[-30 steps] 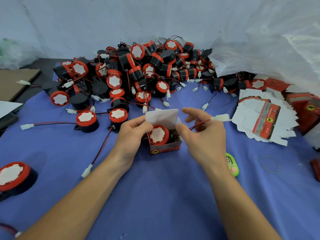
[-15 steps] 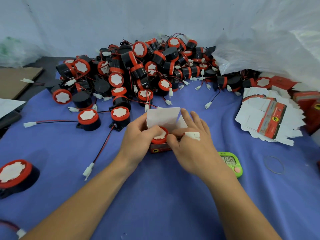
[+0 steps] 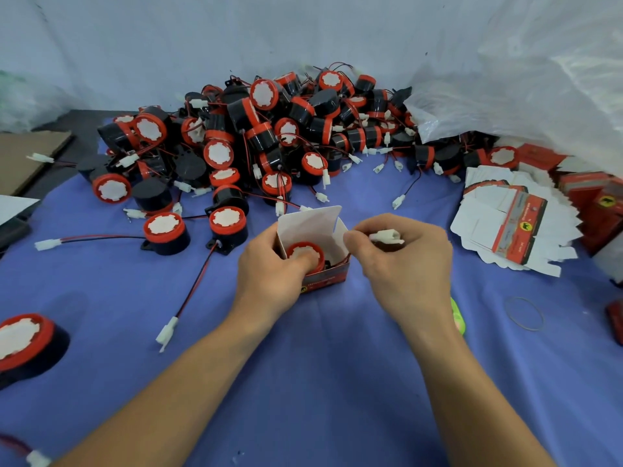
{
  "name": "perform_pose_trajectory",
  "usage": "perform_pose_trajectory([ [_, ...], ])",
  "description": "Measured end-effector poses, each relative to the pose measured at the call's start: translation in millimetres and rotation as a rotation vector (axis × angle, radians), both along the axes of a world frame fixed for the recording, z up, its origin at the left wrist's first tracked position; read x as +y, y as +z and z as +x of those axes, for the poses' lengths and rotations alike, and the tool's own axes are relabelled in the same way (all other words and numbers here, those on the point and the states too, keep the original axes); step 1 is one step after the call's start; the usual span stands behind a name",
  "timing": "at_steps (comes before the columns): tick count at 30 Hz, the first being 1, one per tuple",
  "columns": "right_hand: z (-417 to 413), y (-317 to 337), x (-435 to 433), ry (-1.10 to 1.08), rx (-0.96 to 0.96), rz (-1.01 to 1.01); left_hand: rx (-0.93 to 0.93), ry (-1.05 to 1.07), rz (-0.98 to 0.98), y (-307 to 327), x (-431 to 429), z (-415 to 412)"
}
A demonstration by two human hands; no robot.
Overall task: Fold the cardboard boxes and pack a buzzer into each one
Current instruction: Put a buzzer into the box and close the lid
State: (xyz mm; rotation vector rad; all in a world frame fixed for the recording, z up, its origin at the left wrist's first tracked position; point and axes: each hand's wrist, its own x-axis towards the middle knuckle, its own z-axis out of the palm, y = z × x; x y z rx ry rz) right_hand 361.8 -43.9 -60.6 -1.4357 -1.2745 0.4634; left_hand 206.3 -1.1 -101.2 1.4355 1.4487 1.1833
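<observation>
A small red cardboard box (image 3: 328,277) stands on the blue cloth with its white lid flap (image 3: 308,224) up. A red-and-black buzzer (image 3: 305,256) sits inside it, white face upward. My left hand (image 3: 269,278) grips the box's left side, thumb pressing on the buzzer. My right hand (image 3: 404,264) is just right of the box, fingers closed around the buzzer's white wire connector (image 3: 384,236). A big pile of buzzers (image 3: 269,129) lies behind. Flat unfolded boxes (image 3: 512,224) are stacked at the right.
Loose buzzers (image 3: 165,232) with trailing wires lie left of the box, one large at the left edge (image 3: 23,342). A green timer (image 3: 458,316) peeks out behind my right wrist. A rubber band (image 3: 526,313) and clear plastic bag (image 3: 526,79) are right.
The right hand, which had drawn the connector toward the box, has now shifted right of it, gathering the wire in closed fingers. The left thumb now presses the buzzer down.
</observation>
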Motion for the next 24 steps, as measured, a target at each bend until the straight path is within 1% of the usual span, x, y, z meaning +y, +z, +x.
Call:
perform_pose_trajectory([
  [3, -1.7, 4.3, 0.3, 0.216, 0.127, -0.033, -0.040, -0.072, -0.036, 2.3, 4.1, -4.4],
  [5, -2.8, 5.6, 1.7, 0.269, 0.124, -0.029, -0.093, -0.153, -0.072, 4.7, 7.6, -7.7],
  [6, -3.4, 5.7, 3.3, 0.273, 0.091, -0.029, -0.107, -0.187, -0.089, 5.9, 9.1, -9.5],
  [11, -1.2, 0.7, 8.5, 0.263, -0.256, -0.052, -0.141, -0.258, -0.125, 5.4, 11.9, -13.5],
  [13, -2.7, -6.0, 8.7, 0.190, -0.360, -0.031, -0.137, -0.262, -0.123, 3.5, 12.6, -13.5],
  [15, -5.9, -10.3, 8.5, 0.082, -0.404, 0.048, -0.133, -0.256, -0.117, 1.5, 13.4, -13.0],
  [16, -7.7, -11.6, 8.3, 0.024, -0.447, 0.123, -0.133, -0.250, -0.115, 0.7, 13.6, -12.8],
  [18, -9.5, -14.0, 9.4, -0.056, -0.605, 0.257, -0.126, -0.240, -0.107, -0.8, 13.7, -12.2],
  [19, -9.5, -14.9, 10.5, -0.070, -0.687, 0.272, -0.121, -0.236, -0.103, -1.1, 13.5, -11.9],
  [20, -9.4, -15.2, 11.2, -0.065, -0.760, 0.238, -0.116, -0.233, -0.098, -1.3, 13.0, -11.8],
  [22, -10.7, -14.9, 11.4, -0.035, -0.873, 0.094, -0.107, -0.226, -0.088, -1.3, 12.4, -11.7],
  [24, -13.3, -15.0, 9.7, -0.032, -0.925, -0.009, -0.098, -0.223, -0.078, -1.1, 11.7, -11.3],
])
